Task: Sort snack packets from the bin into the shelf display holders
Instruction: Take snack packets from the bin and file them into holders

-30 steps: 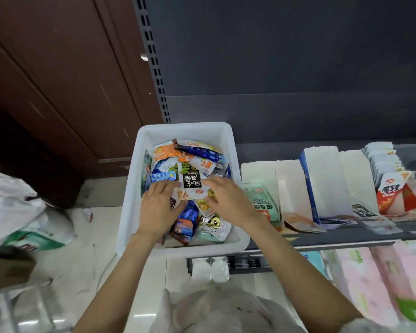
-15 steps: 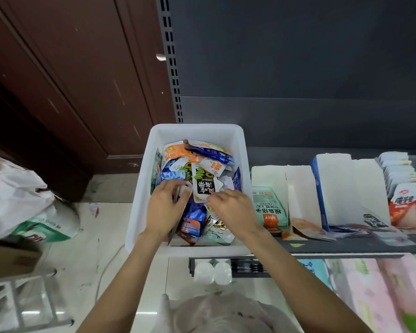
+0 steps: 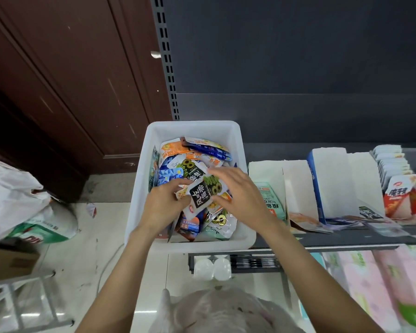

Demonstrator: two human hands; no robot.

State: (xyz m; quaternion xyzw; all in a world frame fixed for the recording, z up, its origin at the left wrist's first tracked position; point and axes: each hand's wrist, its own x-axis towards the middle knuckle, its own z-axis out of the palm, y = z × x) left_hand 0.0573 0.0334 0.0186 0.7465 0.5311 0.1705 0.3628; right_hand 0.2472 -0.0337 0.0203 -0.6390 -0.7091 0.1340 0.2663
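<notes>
A white plastic bin (image 3: 243, 150) stands at the left end of the dark shelf, heaped with several mixed snack packets. Both hands are inside it. My left hand (image 3: 162, 204) and my right hand (image 3: 238, 191) together hold a black-and-white packet with green print (image 3: 203, 197) just above the heap; left fingers pinch its left edge, right fingers curl over its top right. To the right stand white cardboard display holders (image 3: 331, 183), one with a green packet (image 3: 270, 200) lying in it, another with red-and-white packets (image 3: 398, 195).
Further white holders with packets (image 3: 389, 159) line the shelf's back right. Pink tissue packs (image 3: 382, 284) fill the lower shelf. White plastic bags (image 3: 14, 195) and a cardboard box (image 3: 7, 260) lie on the floor at left. A brown door (image 3: 70, 80) stands behind.
Both hands have lifted the black-and-white packet out of the heap and turned it; it now sits between them, nearer the bin's middle. The camera view has shifted slightly.
</notes>
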